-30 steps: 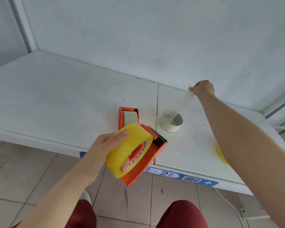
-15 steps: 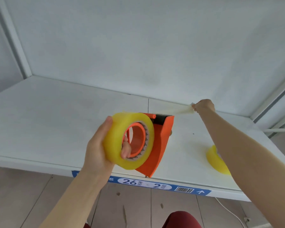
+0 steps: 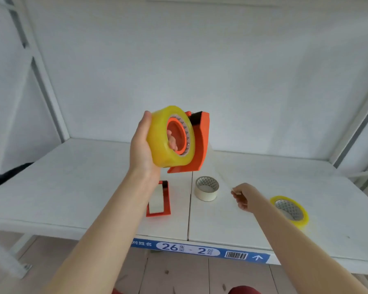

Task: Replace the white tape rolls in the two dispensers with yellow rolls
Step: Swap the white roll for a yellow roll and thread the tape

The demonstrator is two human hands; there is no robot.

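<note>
A white shelf is spanning the view, its top made of two panels meeting at a seam running front to back. A blue label is sitting on the front edge, showing "26 - 2", a barcode and a white arrow. Behind the shelf a white back panel is rising, plain and evenly lit by soft, diffuse light. White metal posts are slanting up at the left, and another post is leaning at the right. Below the shelf edge, a floor of pale beige tiles is showing, with dark grout lines and a few small specks.
</note>
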